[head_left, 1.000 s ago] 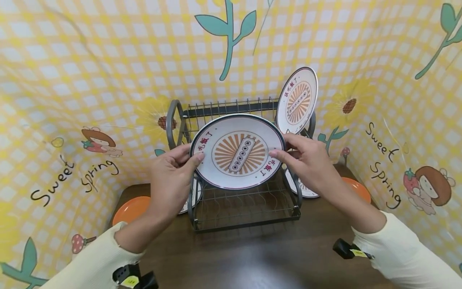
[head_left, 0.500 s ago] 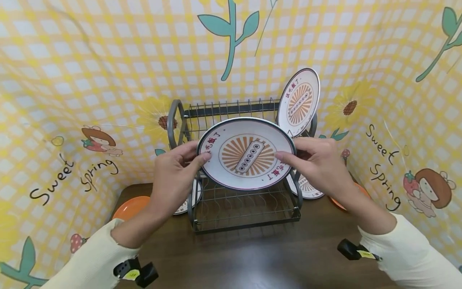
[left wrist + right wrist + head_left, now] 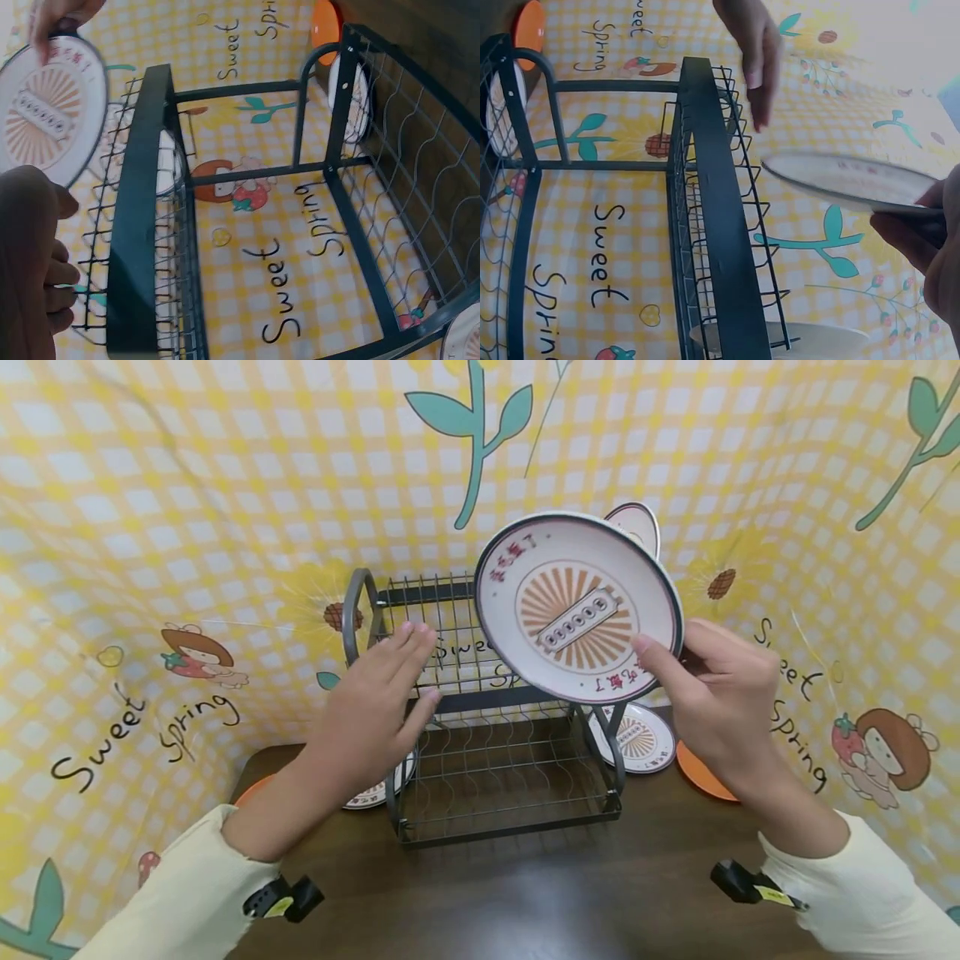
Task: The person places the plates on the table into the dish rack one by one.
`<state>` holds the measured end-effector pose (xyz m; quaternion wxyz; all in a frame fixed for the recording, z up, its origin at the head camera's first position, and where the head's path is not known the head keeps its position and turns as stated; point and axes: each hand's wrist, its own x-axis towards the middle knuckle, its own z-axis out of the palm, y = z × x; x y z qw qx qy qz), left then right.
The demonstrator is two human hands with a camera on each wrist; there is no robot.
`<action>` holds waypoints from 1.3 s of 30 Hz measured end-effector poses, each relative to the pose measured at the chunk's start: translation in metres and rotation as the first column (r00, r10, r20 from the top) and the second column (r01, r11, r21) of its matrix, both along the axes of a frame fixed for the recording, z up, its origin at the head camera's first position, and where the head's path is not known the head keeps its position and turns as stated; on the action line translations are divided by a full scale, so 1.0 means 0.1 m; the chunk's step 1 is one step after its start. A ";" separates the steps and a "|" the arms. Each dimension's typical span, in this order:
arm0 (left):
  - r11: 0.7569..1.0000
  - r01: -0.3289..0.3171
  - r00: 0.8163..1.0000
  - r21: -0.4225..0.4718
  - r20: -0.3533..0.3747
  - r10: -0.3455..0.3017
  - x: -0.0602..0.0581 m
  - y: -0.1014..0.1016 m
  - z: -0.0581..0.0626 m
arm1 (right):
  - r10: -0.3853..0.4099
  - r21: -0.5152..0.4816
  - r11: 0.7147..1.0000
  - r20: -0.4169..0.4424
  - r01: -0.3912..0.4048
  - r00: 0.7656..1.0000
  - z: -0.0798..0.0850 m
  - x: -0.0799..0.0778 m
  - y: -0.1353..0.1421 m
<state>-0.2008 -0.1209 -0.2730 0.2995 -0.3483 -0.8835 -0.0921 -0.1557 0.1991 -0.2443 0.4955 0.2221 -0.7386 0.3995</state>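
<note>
A white plate (image 3: 510, 610) with a dark rim, red characters and an orange sunburst is tilted up above the dish rack (image 3: 517, 697). My right hand (image 3: 720, 693) pinches its right edge, thumb on the face and fingers behind. My left hand (image 3: 375, 710) is off the plate, fingers extended, in front of the rack's left side. In the right wrist view the held plate (image 3: 847, 180) appears nearly edge-on, apart from the rack's wires. Another such plate (image 3: 637, 527) stands in the upper tier's right end, mostly hidden behind the held one.
Matching plates lie on the dark table (image 3: 510, 893), one right of the rack (image 3: 637, 739) and one left (image 3: 371, 795), partly hidden. An orange plate (image 3: 705, 772) lies at the far right, another (image 3: 255, 789) at the far left. A yellow checked cloth (image 3: 300, 460) covers the walls.
My left hand has let go of the plate and straightened its fingers. The right hand has carried the plate up and to the right, now covering much of the standing plate.
</note>
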 end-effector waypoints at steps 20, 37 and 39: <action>0.984 -0.007 0.999 -0.176 -0.046 -0.001 -0.04 0.00 -0.07 | -0.371 -0.187 0.921 -0.160 0.341 0.915 0.26 -0.23 -0.12; 0.969 -0.029 0.999 -0.245 -0.026 0.023 -0.05 0.01 -0.06 | -0.463 0.071 0.881 -0.064 0.467 0.884 0.30 -0.53 -0.26; 0.966 -0.030 0.999 -0.255 -0.019 0.026 -0.05 0.01 -0.05 | -0.463 0.084 0.882 -0.036 0.464 0.886 0.30 -0.55 -0.27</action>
